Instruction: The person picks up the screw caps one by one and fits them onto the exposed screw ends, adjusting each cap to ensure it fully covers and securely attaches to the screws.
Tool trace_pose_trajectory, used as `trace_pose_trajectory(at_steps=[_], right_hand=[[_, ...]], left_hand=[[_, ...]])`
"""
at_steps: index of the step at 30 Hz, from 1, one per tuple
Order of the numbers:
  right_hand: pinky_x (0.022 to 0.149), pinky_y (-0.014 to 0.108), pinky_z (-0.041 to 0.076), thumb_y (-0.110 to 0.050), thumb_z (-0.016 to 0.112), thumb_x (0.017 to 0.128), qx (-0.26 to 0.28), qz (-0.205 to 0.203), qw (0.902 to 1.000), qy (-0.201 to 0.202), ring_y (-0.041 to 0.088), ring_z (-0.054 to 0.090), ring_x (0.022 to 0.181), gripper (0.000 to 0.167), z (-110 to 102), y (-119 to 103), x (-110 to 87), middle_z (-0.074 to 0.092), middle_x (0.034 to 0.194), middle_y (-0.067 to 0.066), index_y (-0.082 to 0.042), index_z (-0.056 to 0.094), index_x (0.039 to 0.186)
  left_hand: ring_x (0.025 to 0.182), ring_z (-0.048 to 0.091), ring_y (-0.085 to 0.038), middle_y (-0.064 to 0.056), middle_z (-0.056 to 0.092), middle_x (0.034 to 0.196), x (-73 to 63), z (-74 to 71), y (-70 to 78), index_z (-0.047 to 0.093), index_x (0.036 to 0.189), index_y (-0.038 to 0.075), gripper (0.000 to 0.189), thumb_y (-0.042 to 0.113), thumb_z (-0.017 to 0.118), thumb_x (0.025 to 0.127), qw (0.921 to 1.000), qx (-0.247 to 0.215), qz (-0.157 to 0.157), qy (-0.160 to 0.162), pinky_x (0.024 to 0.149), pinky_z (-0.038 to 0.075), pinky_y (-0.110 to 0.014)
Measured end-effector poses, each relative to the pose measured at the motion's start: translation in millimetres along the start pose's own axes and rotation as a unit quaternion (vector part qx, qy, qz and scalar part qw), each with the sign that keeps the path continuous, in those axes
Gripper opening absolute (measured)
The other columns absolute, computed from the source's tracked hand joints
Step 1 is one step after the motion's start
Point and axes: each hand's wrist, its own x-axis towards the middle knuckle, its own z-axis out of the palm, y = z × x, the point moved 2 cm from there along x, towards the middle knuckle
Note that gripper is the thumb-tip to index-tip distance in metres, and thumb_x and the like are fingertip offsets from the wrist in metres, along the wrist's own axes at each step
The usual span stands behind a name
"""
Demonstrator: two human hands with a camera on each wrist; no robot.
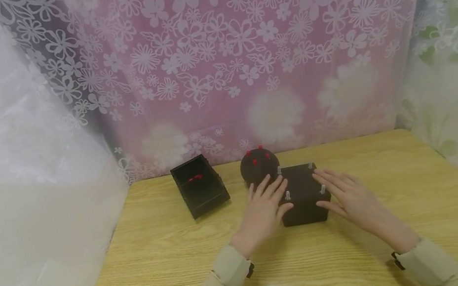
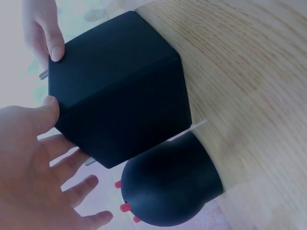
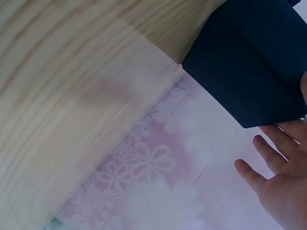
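Note:
A black box (image 1: 300, 181) with slanted sides stands on the wooden table, several small silvery pegs (image 1: 288, 195) sticking up from its top. My left hand (image 1: 260, 215) touches the box's left upper edge, thumb at the near side and fingers spread. Across from it, my right hand (image 1: 355, 203) lies along the right upper edge with its fingers nearly straight. Just behind the left fingertips is a black dome-shaped piece (image 2: 163, 187) with several red pegs (image 2: 125, 207). In the right wrist view, the right fingers (image 3: 270, 152) fan out by the box's rim.
At the back left of the table (image 1: 164, 273) sits an open black tray (image 1: 209, 207), tilted in angle, with small red pieces (image 1: 195, 178) inside. A pink flowered curtain (image 1: 243, 60) hangs behind the table, and pale sheets (image 1: 30, 194) flank both sides.

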Motion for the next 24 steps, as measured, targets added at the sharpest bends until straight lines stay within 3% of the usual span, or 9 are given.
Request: trace_pose_trajectory(at_steps=[7, 10, 14, 16, 20, 24], right_hand=[[0.101, 0.065, 0.045, -0.053, 0.051, 0.101, 0.004, -0.002, 1.0, -0.009, 0.043, 0.052, 0.131, 0.073, 2.1, -2.6, 1.8, 0.053, 0.147, 0.022, 0.003, 0.049, 0.147], [0.101, 0.064, 0.046, -0.054, 0.05, 0.102, 0.006, -0.006, 0.9999, -0.006, 0.043, 0.053, 0.13, 0.072, 2.9, -4.5, 3.0, 0.053, 0.147, 0.021, 0.002, 0.049, 0.147], [0.1, 0.064, 0.046, -0.059, 0.039, 0.104, 0.007, -0.009, 0.9999, -0.004, 0.042, 0.053, 0.13, 0.075, 4.0, -6.5, 4.8, 0.053, 0.147, 0.02, 0.0, 0.047, 0.149], [0.1, 0.064, 0.046, -0.059, 0.039, 0.104, 0.007, -0.012, 0.9999, -0.002, 0.042, 0.053, 0.13, 0.075, 4.6, -7.5, 5.8, 0.053, 0.147, 0.02, 0.001, 0.048, 0.149], [0.099, 0.064, 0.047, -0.055, 0.05, 0.102, 0.009, -0.018, 0.9998, 0.004, 0.042, 0.055, 0.129, 0.072, 5.2, -9.8, 7.3, 0.055, 0.145, 0.02, 0.001, 0.05, 0.147], [0.098, 0.064, 0.048, -0.057, 0.044, 0.103, 0.01, -0.017, 0.9998, 0.004, 0.043, 0.055, 0.128, 0.073, 6.8, -12.4, 7.9, 0.055, 0.145, 0.02, 0.001, 0.051, 0.146]], left_hand=[[0.154, 0.023, -0.024, 0.002, 0.033, 0.164, -4.5, -0.4, -5.1, 0.036, 0.158, 0.02, 0.063, 0.051, 0.045, 0.105, 1.0, -0.005, 0.001, 0.003, 0.122, 0.021, -0.058], [0.154, 0.024, -0.025, 0.002, 0.033, 0.164, -6.9, -1.3, -6.8, 0.037, 0.158, 0.02, 0.062, 0.05, 0.046, 0.105, 1.0, -0.008, 0.001, 0.005, 0.122, 0.021, -0.059], [0.154, 0.023, -0.026, 0.001, 0.033, 0.164, -9.5, -2.0, -8.9, 0.037, 0.158, 0.019, 0.062, 0.048, 0.048, 0.105, 0.9998, -0.021, 0.001, 0.006, 0.121, 0.021, -0.059], [0.154, 0.023, -0.025, 0.001, 0.033, 0.164, -10.5, -1.9, -10.1, 0.037, 0.158, 0.019, 0.061, 0.047, 0.048, 0.105, 0.9997, -0.025, 0.0, 0.007, 0.121, 0.022, -0.06], [0.154, 0.022, -0.025, 0.001, 0.033, 0.164, -13.0, -1.2, -12.6, 0.038, 0.158, 0.019, 0.061, 0.047, 0.048, 0.105, 0.9996, -0.027, -0.001, 0.009, 0.121, 0.023, -0.059], [0.154, 0.024, -0.026, 0.001, 0.033, 0.164, -16.0, -1.9, -14.5, 0.038, 0.158, 0.019, 0.061, 0.048, 0.047, 0.105, 0.9997, -0.022, 0.001, 0.013, 0.121, 0.023, -0.058]])
